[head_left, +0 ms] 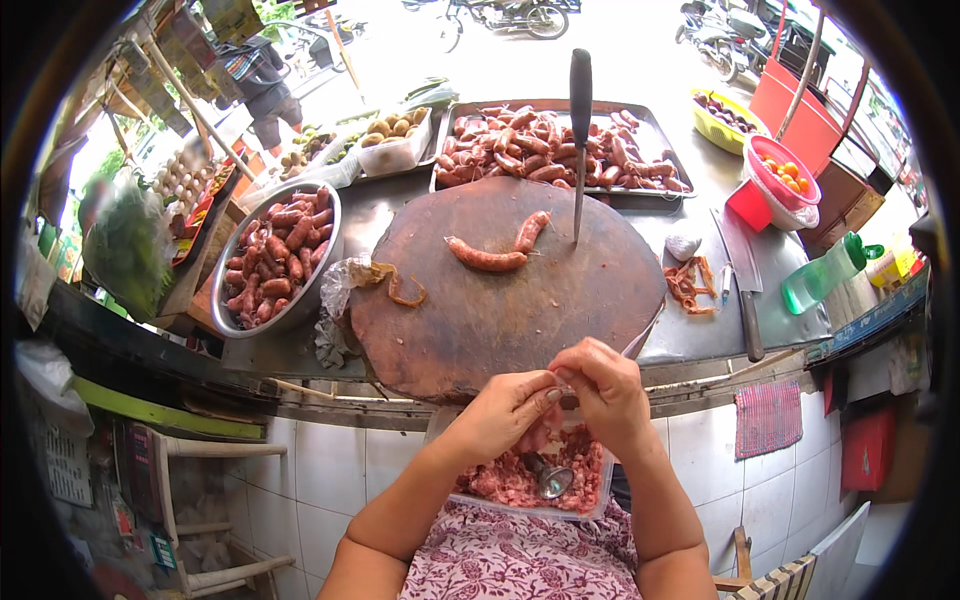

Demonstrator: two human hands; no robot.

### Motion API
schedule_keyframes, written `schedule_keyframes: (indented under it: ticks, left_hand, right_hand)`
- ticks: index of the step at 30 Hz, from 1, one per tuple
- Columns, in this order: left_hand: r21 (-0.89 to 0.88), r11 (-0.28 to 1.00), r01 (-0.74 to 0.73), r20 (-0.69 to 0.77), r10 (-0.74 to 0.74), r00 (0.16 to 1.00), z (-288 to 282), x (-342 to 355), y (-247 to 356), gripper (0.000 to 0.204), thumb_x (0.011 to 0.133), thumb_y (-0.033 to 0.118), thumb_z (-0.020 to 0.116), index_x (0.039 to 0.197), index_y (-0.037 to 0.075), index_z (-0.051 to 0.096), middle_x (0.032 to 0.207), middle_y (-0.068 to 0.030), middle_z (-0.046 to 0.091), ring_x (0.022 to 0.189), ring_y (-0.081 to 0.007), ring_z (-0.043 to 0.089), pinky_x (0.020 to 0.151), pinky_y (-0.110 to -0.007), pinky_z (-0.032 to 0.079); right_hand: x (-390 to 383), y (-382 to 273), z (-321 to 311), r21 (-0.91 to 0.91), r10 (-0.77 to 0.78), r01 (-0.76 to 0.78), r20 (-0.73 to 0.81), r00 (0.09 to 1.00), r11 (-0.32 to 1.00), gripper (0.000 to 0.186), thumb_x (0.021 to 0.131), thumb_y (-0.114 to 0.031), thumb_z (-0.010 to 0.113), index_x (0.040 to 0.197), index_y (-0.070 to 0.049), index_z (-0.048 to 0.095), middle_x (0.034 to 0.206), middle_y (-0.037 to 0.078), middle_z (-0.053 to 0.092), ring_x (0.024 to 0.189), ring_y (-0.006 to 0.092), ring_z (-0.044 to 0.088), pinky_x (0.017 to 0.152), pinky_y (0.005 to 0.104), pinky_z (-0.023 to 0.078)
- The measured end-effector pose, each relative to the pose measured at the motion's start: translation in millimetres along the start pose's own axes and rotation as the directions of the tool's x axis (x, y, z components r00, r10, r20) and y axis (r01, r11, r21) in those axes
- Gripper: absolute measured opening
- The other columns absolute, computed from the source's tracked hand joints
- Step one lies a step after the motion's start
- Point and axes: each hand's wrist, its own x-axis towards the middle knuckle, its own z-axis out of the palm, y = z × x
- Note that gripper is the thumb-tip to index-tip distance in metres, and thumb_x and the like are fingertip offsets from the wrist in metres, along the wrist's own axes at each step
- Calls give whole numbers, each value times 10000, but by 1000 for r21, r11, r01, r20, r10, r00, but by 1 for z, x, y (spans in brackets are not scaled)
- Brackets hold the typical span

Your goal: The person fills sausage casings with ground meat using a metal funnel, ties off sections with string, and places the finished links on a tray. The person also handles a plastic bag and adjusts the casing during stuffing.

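My left hand (513, 408) and my right hand (603, 388) meet at the near edge of a round wooden chopping block (470, 330), fingertips pinched together. A pale pink sausage casing (541, 432) hangs below my left fingers; what my right fingertips pinch is too small to see clearly. Beneath them, a clear plastic tub (598, 508) of minced meat (500, 478) rests at my lap. A shiny metal funnel (555, 482) lies on the meat. Two reddish sausages (487, 256) lie on the block, where a dark-handled knife (579, 150) stands upright.
Left of the block stands a metal bowl (333, 262) of sausages; behind it, a metal tray (660, 130) holds many more. A cleaver (738, 255), tangled casing strips (690, 288) and a green bottle (825, 275) occupy the right side. Stained plastic (345, 285) lies at the block's left edge.
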Motion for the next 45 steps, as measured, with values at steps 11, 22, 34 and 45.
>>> schedule_keyframes:
  ticks: [11,22,34,45]
  left_hand:
    - [699,537,-472,-174,768,616,22,-2,-3,312,877,60,667,1181,-14,679,956,-181,724,826,-365,715,719,-384,580]
    - [-212,836,-507,-323,429,843,14,1,0,61,888,-23,648,943,4,645,1281,-199,633,1213,-231,597,1018,-386,483]
    - [642,527,-558,-181,810,557,24,-7,0,430,950,169,674,1321,-39,615,1534,-303,383,1432,-417,394,1098,-447,429]
    - [927,375,-1,-304,754,582,-38,78,14,367,938,358,674,960,-7,695,1069,-156,677,1014,-293,633,916,-436,489]
  right_hand:
    - [-14,-16,12,605,393,-277,-65,917,746,176,735,86,782,722,3,627,770,38,651,660,75,574,617,208,458]
    - [-22,-13,16,32,162,-160,-286,944,987,165,833,-106,807,971,-60,731,674,24,621,534,108,490,509,268,396]
    - [-25,-17,16,-350,206,-257,-178,962,901,112,904,-170,665,842,-81,641,805,45,682,641,259,627,595,376,447]
    - [-37,-28,2,107,139,-171,260,956,979,252,833,66,662,1066,-15,712,1059,128,684,928,268,693,783,341,553]
